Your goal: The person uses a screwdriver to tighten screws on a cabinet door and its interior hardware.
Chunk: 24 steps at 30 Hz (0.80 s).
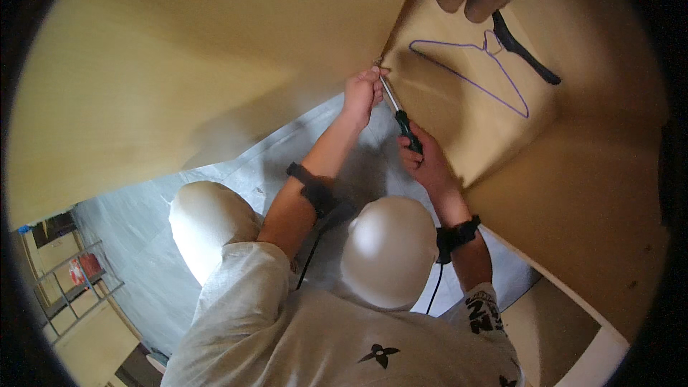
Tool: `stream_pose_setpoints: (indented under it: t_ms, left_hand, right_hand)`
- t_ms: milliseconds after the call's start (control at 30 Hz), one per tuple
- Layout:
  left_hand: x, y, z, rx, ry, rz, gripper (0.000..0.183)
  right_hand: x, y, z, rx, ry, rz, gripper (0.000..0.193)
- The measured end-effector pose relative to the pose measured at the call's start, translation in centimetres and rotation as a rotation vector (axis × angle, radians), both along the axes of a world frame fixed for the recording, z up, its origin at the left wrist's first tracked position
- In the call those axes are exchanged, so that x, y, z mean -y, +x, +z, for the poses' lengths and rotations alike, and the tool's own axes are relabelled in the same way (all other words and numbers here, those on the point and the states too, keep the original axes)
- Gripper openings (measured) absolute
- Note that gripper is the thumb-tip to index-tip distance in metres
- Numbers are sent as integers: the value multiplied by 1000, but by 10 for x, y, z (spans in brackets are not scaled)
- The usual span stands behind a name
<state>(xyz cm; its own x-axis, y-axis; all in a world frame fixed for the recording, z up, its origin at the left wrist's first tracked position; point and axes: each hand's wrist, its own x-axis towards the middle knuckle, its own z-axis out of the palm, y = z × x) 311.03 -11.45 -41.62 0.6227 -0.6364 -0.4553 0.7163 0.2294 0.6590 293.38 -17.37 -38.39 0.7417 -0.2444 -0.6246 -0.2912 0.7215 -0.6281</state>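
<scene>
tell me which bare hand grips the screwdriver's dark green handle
The right hand: it wraps around the dark green handle, whereas the left hand is up by the far end of the silver metal shaft.

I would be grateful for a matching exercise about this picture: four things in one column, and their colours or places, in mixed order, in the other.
Things:
1. left hand
2. wire hanger
3. right hand
4. thicker hanger

Colours or places:
A. black
B. around the green handle
C. near the tip of the screwdriver
D. purple-blue

Right pairs: 1-C, 2-D, 3-B, 4-A
</scene>
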Motion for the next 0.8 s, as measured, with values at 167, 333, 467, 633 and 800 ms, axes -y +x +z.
stream_pose_setpoints:
  t_ms: [167, 333, 467, 633, 800]
  left_hand:
    - [3, 0, 2, -5, -57, -33, 22]
    - [3, 0, 4, -11, 23, -6, 21]
    - [-10, 6, 1, -88, -132, -102, 19]
    - [-2, 8, 7, -71, -116, -43, 18]
    - [0, 4, 14, -60, -92, -63, 18]
  right_hand:
    - [-3, 6, -32, 187, -1344, 59, 46]
    - [-17, 1, -35, -77, -1480, 140, 51]
    - [-17, 5, -17, 46, -613, 77, 48]
    - [-11, 7, -11, 57, -1190, 83, 37]
    - [-6, 5, -43, 86, -1850, -18, 27]
